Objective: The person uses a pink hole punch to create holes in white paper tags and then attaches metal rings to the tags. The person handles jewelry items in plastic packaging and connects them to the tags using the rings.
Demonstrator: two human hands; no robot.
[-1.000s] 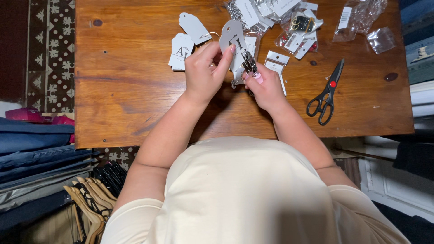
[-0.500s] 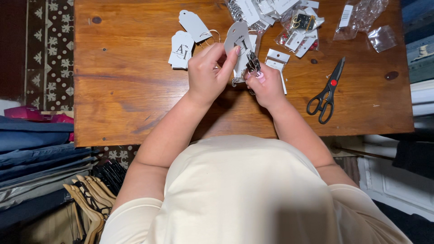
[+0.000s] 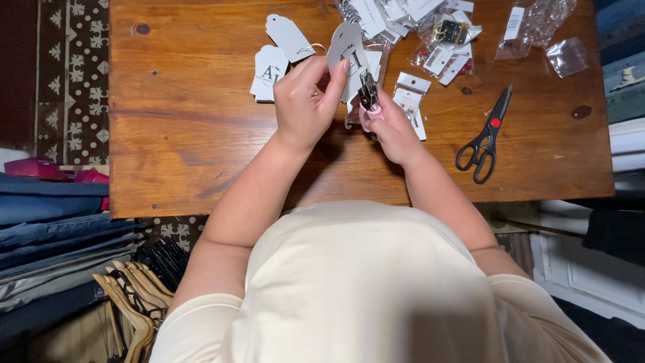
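Note:
My left hand [image 3: 304, 101] pinches a pale grey paper tag [image 3: 347, 42] and holds it upright above the wooden table [image 3: 195, 141]. Close beside it, my right hand [image 3: 393, 131] grips a small dark metal tool [image 3: 368, 91] with a pink handle, its jaws against the tag's lower edge. Two more paper tags [image 3: 271, 68] lie flat on the table just left of my left hand. Small earring cards [image 3: 409, 94] lie behind my right hand.
Black scissors [image 3: 485, 134] with a red pivot lie to the right. A heap of tags and clear packets [image 3: 430, 27] fills the back, with loose plastic bags [image 3: 554, 33] at back right. Folded dark garments [image 3: 47, 222] and wooden hangers [image 3: 131, 296] sit at lower left.
Both hands have shifted slightly with the tag and tool held together; the tag now stands a little more upright. Nothing on the table has moved.

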